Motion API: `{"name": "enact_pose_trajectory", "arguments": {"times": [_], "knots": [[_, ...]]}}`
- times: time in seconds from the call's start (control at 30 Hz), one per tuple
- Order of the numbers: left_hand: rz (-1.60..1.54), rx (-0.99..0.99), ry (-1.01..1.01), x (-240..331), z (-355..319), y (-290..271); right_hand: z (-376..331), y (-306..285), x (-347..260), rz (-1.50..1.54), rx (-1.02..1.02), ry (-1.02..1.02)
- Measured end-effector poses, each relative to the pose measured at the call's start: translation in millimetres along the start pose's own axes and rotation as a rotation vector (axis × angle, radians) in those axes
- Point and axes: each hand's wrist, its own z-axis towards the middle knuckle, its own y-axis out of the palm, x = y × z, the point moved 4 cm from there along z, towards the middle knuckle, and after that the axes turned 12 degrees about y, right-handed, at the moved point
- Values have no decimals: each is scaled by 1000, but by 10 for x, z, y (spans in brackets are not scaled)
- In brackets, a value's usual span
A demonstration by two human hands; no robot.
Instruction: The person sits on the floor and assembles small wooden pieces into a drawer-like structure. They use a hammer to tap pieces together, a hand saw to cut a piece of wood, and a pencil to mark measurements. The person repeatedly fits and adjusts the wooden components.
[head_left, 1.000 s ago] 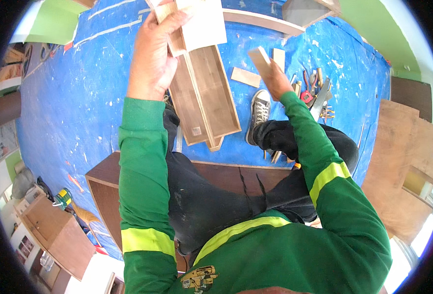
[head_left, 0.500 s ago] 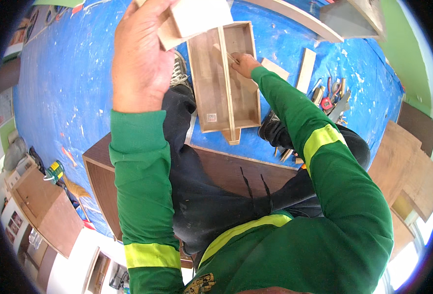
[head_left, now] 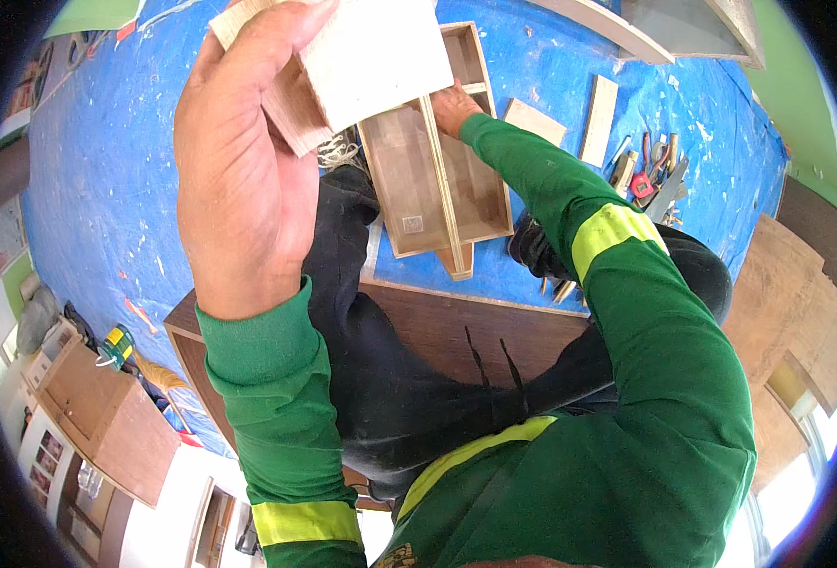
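Note:
My left hand [head_left: 243, 180] is raised close to view, its fingers closed round pale wooden boards [head_left: 380, 62] with a square, bright face. They cover the far end of a shallow wooden box [head_left: 409, 185] on the floor. A long wooden divider [head_left: 445, 189] runs down the middle of the box and sticks out past its near end. Inside the right compartment, my right hand [head_left: 454, 109] grips a small wooden board [head_left: 476, 88], whose edge spans crosswise to the right wall. My right fingertips are partly hidden.
A blue tarp [head_left: 106, 218] covers the floor. Right of the box lie two loose wooden pieces [head_left: 600, 121] [head_left: 535, 121] and a cluster of hand tools with a red tape measure [head_left: 642, 186]. I sit on a dark brown wooden cabinet [head_left: 475, 327]. Plywood sheets [head_left: 778, 293] stand at the right.
My left hand has come nearer and lower with the boards, hiding more of the box. My right hand has moved farther up the right compartment, and the small board has turned from slanted to crosswise.

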Motion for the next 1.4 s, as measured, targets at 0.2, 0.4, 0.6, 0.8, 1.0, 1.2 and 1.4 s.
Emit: {"name": "enact_pose_trajectory", "arguments": {"times": [0.2,0.4,0.6,0.8,1.0,1.2,1.4], "knots": [[-1,13,-16,-28,-37,63,27,-82,-7,50,-79,52],[32,14,2,-39,-26,95,120,5,5,14,-202,69],[-128,-76,-70,90,-73,434,138,154,-36,-58,-305,110],[-78,-57,24,54,-139,431,87,135,96,326,-484,155],[-193,-143,-38,71,-22,344,-356,93,250,1053,-509,622],[-83,-75,-1,-15,142,201,-993,-865,828,1259,-360,658],[-74,-216,110,149,-112,295,-1481,-3212,1410,1420,-127,442]]}}
